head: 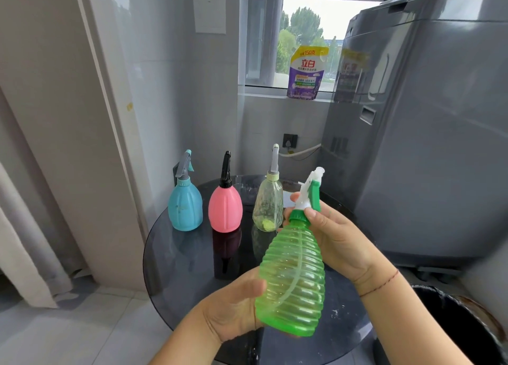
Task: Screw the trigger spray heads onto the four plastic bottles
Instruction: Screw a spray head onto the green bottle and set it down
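Observation:
I hold a ribbed green bottle (292, 276) tilted above the round glass table (192, 268). My left hand (233, 309) grips its lower body. My right hand (330, 235) is closed around the green collar of the white-and-green spray head (310, 191), which sits on the bottle's neck. Three bottles stand upright in a row at the table's far side, each with a spray head on top: a blue bottle (184, 205), a pink bottle (225, 209) with a black head, and a clear bottle (268, 208) with a pale head.
A grey washing machine (426, 144) stands close on the right. A detergent pouch (305, 72) sits on the window sill behind. A black bin (453, 323) is at the lower right. A curtain hangs at the left.

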